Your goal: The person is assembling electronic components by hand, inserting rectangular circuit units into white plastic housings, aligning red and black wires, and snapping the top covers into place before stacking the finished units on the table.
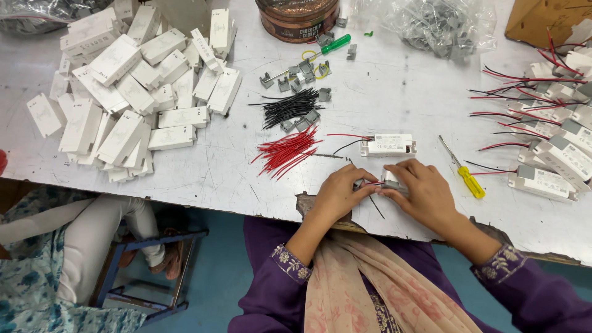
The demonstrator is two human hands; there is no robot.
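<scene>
A scuffed white bench (382, 105) over a blue floor, seen from above. At its near edge, a small white box with a grey end piece (390, 183), pinched between both hands, long axis running left to right along that edge. Left hand (338, 192) closed on the box's left end, fingertips at a red wire and a black wire trailing from it; right hand (424, 192) wrapped over the right end, fingers curled down, most of the box hidden beneath. Both hands equally near, meeting on the box. Just beyond the hands, one finished white box with wires (388, 145), lying crosswise. Left of that, a loose bundle of red wires (287, 151), too many to count; farther back, a bundle of black wires (290, 108), likewise uncounted, with a scatter of small grey clips (296, 71) around. Right of the hands, one yellow-handled screwdriver (464, 172), lying slantwise. Toward the right edge, a cluster of wired boxes (549, 154), roughly ten. At the far left corner, a heap of plain white covers (129, 86), several dozen. At the far edge, one round brown tin (297, 21), one green-handled screwdriver (333, 44), one clear bag of grey parts (438, 24).
</scene>
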